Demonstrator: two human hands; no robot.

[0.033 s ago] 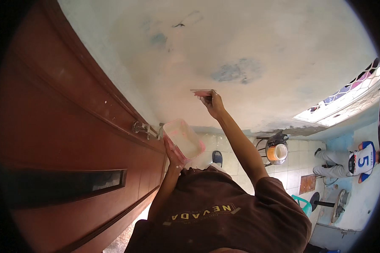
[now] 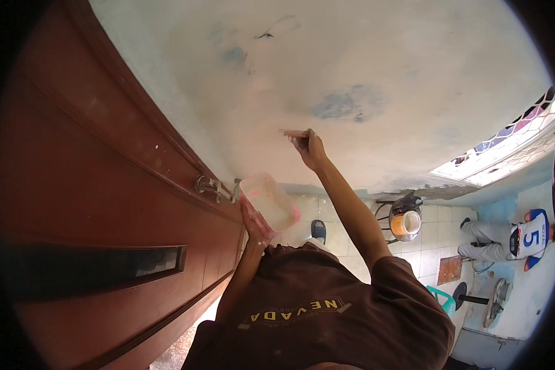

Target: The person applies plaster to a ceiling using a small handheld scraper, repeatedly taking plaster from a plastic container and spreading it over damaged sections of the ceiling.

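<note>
While left hand cradles tub, right hand presses brush wallward.

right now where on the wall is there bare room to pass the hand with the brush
Bare wall lies above and right of the brush in the right hand, up to the window. Crowded lower left: tub in the left hand, door.

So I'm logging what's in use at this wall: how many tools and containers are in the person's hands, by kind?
Paintbrush, held against the pale wall by the right hand: 1
Pink plastic tub, held up by the left hand beside the brown door: 1
Total: 2
</note>
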